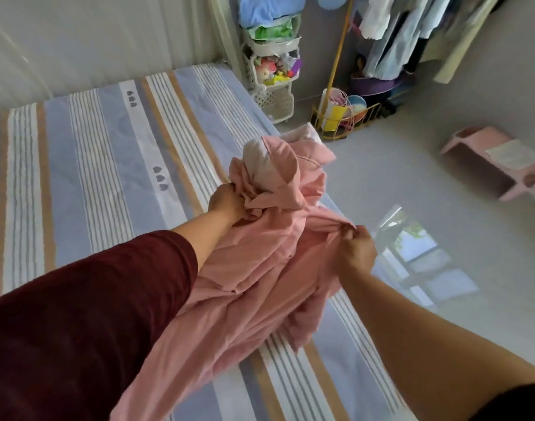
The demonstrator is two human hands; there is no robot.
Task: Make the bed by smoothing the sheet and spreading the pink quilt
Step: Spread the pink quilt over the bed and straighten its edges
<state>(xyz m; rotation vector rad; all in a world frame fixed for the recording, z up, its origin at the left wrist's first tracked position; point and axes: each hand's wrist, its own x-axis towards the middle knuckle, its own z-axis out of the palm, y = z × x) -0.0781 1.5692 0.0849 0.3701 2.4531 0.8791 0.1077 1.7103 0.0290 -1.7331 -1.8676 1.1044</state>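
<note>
The pink quilt [260,268] lies bunched in a crumpled heap along the right edge of the bed, part of it lifted off the mattress. My left hand [226,205] grips a gathered fold near the heap's top. My right hand [355,250] pinches another fold of the same quilt on its right side. The striped sheet [108,165], blue, white and tan, lies flat over the rest of the bed to the left and behind the quilt. A pale lining shows at the quilt's far end.
A white tiered basket rack [272,71] full of toys and cloth stands at the bed's far right corner. A clothes rail with hanging garments [406,41] and a wire basket [345,117] stand behind. A pink stool [497,162] sits on the floor at right.
</note>
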